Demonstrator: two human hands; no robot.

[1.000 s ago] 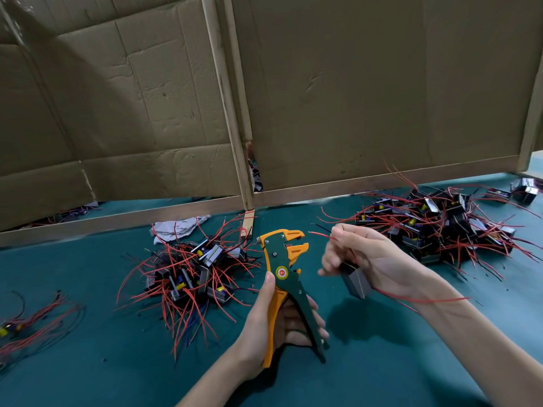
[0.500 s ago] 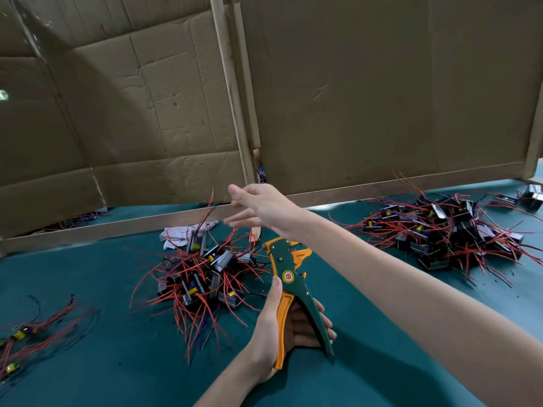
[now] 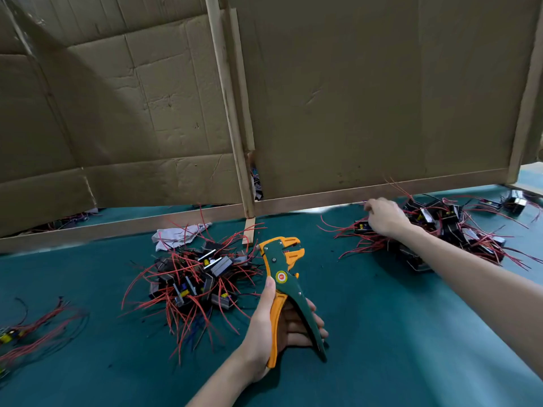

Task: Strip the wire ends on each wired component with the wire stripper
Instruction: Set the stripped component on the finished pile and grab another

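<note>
My left hand (image 3: 276, 327) grips the green and orange wire stripper (image 3: 286, 286) by its handles, jaws pointing away from me. A heap of black components with red wires (image 3: 194, 277) lies just left of the stripper. My right hand (image 3: 383, 217) reaches to the far right and rests on the left edge of a second heap of red-wired components (image 3: 449, 233), fingers curled down over one small component (image 3: 362, 227). Whether the fingers have closed on it is hidden.
The green table mat (image 3: 396, 333) runs under everything. Cardboard panels in wooden frames (image 3: 367, 113) stand along the back edge. A crumpled white paper (image 3: 176, 235) lies behind the middle heap. Loose red wires (image 3: 35, 330) sit at the far left; a lone component (image 3: 515, 202) sits at the far right.
My right hand dropped its component on the middle heap, then swung across to the right heap. The left hand kept hold of the stripper.
</note>
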